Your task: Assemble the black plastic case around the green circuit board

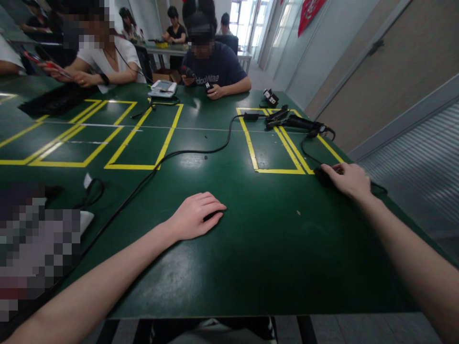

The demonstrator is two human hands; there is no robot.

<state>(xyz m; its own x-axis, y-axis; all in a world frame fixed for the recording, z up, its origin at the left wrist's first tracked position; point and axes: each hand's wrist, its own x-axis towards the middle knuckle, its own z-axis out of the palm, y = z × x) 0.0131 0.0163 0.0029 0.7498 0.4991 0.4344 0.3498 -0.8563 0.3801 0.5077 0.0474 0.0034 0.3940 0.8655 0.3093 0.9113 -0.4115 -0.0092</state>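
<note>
The small black object [322, 177], its exact shape mostly hidden, lies near the table's right edge under the right hand [349, 179], just beyond the corner of a yellow tape outline [281, 171]. It looks light and, if it is hard plastic, probably stiff and somewhat smooth; its sides would seem the surest hold, with any attached lead spared from pulling. The right thumb and fingers reach over it, but whether they clamp it cannot be told. A thin black cable [379, 187] shows beyond that hand; a join is hidden. Farther off lies a long black device with a cord [299, 123]. The left hand [195, 215] rests on the green tabletop [251, 248], thumb apart from loosely curled fingers, with nothing visible between them.
</note>
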